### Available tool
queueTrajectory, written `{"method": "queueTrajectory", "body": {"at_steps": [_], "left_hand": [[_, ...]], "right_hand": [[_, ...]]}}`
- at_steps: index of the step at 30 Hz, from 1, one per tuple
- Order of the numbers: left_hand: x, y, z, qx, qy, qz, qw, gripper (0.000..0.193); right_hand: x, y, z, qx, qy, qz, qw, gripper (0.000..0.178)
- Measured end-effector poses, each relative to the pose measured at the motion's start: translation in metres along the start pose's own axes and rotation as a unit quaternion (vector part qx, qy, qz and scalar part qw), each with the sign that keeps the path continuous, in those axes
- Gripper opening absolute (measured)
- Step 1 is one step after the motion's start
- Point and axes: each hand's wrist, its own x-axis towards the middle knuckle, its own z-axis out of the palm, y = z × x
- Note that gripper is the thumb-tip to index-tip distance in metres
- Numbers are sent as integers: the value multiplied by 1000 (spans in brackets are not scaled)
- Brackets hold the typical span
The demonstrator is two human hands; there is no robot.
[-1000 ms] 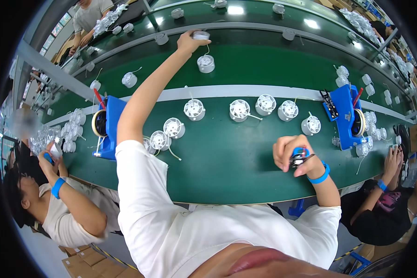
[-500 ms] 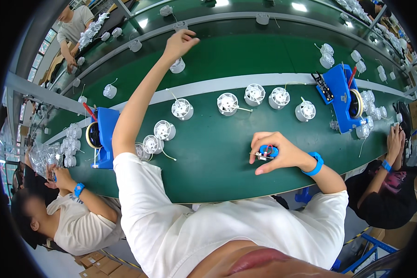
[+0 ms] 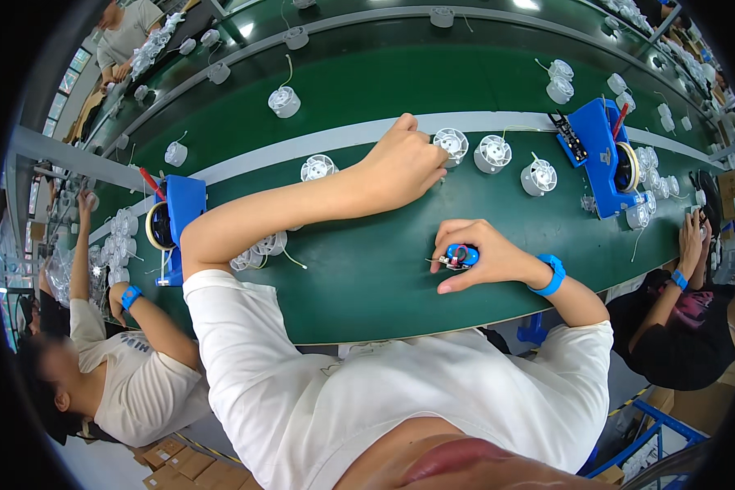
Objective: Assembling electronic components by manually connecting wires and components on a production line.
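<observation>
My left hand (image 3: 404, 163) reaches across the bench, its fingers curled downward. It covers the spot where a clear plastic fan housing stood; that housing and whatever the fingers hold are hidden. Just right of its knuckles stands another fan housing (image 3: 451, 146). In my right hand (image 3: 488, 255), nearer the bench's front edge, is a small blue cylindrical battery (image 3: 464, 256) with a red wire and a small board. The thumb and fingers curl around it. Past my left forearm stand a fan housing (image 3: 318, 168) and a partly covered one (image 3: 271, 243) with a white lead.
Blue tape dispensers (image 3: 189, 212) (image 3: 594, 147) stand at both sides of the green bench (image 3: 367, 294). Beyond a grey rail, a green conveyor (image 3: 400, 82) carries more housings, one with a lead (image 3: 284, 102). Two co-workers sit close, left (image 3: 139, 376) and right (image 3: 678, 335).
My left hand has come back from above the conveyor to the bench, down and to the right, over a fan housing. The right hand still holds the battery in nearly the same place.
</observation>
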Motion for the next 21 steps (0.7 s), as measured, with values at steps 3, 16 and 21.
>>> {"method": "queueTrajectory", "body": {"at_steps": [3, 16, 21], "left_hand": [[-5, 2, -8, -37, -18, -9, 999, 18], [-37, 8, -11, -333, -26, -155, 930, 19], [-35, 20, -1, -329, -14, -192, 924, 21]], "right_hand": [[1, -2, 1, -3, -2, -1, 1000, 31], [-2, -14, 3, -255, 133, -69, 955, 41], [0, -13, 3, -275, 173, -56, 944, 43]]}}
